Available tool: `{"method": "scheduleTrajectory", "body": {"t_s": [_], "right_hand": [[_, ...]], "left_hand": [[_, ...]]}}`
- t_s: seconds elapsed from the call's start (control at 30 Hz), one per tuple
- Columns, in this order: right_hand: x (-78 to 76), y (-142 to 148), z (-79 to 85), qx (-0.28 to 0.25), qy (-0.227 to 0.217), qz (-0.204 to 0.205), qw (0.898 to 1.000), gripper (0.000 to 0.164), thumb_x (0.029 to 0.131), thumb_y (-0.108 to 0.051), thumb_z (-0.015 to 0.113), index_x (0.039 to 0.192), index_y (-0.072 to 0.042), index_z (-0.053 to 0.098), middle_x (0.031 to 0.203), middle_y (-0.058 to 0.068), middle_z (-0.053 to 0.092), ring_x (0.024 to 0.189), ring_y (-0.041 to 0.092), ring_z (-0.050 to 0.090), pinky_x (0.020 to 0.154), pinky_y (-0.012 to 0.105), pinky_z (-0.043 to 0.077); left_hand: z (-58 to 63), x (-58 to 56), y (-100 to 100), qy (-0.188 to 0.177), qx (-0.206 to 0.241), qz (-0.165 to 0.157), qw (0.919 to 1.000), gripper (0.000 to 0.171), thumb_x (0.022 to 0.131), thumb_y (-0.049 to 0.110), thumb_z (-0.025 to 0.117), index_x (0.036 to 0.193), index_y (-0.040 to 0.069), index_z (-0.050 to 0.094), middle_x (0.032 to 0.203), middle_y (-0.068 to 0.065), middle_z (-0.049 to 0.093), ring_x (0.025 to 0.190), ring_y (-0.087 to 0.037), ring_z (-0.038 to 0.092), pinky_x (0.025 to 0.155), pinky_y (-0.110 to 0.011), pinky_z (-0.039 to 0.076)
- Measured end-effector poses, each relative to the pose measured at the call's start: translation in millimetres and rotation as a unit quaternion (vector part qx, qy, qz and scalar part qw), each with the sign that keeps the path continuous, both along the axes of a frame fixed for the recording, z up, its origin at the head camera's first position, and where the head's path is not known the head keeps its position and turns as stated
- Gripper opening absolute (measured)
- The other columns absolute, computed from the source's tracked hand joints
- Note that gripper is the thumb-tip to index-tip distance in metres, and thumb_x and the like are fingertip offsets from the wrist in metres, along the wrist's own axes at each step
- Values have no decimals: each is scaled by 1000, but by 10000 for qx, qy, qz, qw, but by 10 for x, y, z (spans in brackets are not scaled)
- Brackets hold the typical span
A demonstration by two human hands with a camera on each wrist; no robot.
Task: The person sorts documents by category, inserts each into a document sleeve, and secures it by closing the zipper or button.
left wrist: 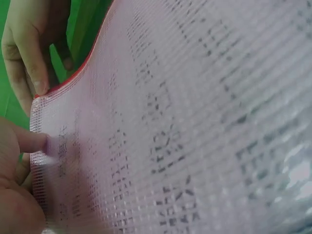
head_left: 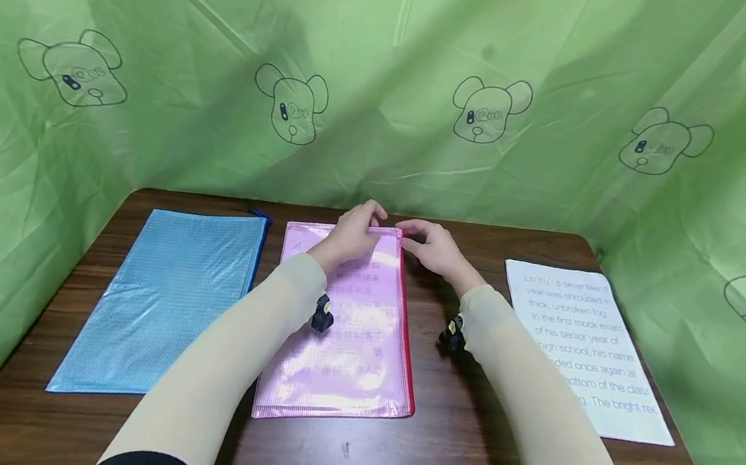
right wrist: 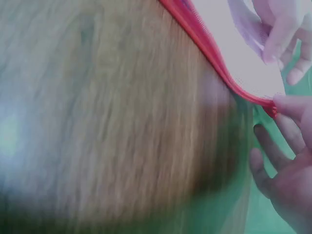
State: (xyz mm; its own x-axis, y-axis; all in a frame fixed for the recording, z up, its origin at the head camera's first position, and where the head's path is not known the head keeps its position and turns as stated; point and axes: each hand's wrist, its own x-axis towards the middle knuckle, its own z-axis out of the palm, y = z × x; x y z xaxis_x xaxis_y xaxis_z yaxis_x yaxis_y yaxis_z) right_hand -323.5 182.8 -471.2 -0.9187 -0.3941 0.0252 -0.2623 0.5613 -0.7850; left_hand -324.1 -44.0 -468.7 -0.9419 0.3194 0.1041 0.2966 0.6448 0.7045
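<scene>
A pink mesh zip folder (head_left: 361, 338) with a red zip edge lies in the middle of the table, printed sheets showing through it. At its far edge my left hand (head_left: 352, 236) pinches the rim, thumb on top and fingers behind, as the left wrist view shows of that hand (left wrist: 17, 185). My right hand (head_left: 438, 249) pinches the far right corner at the end of the red zip (right wrist: 214, 58). In the right wrist view, thumb and forefinger of the right hand (right wrist: 292, 165) meet on that corner, the other fingers spread below. The corner is raised off the table.
To the left lies a blue mesh zip folder (head_left: 179, 295). A white printed sheet or stack (head_left: 564, 316) lies on the right, partly behind the right forearm. Green cloth (head_left: 387, 111) with bear drawings walls in the back and sides of the dark wooden table (head_left: 446, 440).
</scene>
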Motion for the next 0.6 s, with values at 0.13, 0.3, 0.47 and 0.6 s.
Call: {"method": "scheduleTrajectory", "body": {"t_s": [0.13, 0.3, 0.47, 0.6], "right_hand": [[17, -63, 57, -76, 160, -212, 9996, 29, 104, -13, 75, 133, -7, 76, 122, 13, 79, 121, 29, 71, 97, 43, 55], [21, -73, 116, -98, 362, -429, 9984, 22, 102, -16, 79, 124, -9, 79, 112, 9, 81, 109, 24, 74, 84, 36, 55], [36, -12, 144, 63, 641, -542, 9965, 16, 101, -20, 82, 115, -12, 82, 108, 4, 82, 100, 22, 74, 84, 38, 56], [49, 48, 135, 193, 954, -484, 9941, 15, 99, -22, 84, 113, -15, 85, 108, 1, 82, 99, 19, 74, 85, 39, 57]], "left_hand": [[21, -5, -21, 120, 154, -84, 9998, 29, 104, 6, 66, 132, 12, 64, 117, -7, 72, 115, -27, 66, 116, -50, 38], [49, 5, -52, 80, 320, -48, 9994, 20, 107, 13, 64, 125, 17, 71, 112, -2, 76, 113, -26, 69, 120, -55, 30], [54, 2, -70, 186, 276, -31, 9994, 19, 107, 13, 62, 121, 19, 73, 105, -1, 77, 107, -24, 70, 119, -56, 30], [57, 5, -67, 129, 317, 61, 9994, 21, 106, 11, 62, 118, 21, 74, 101, 2, 77, 102, -22, 69, 116, -52, 36]]}}
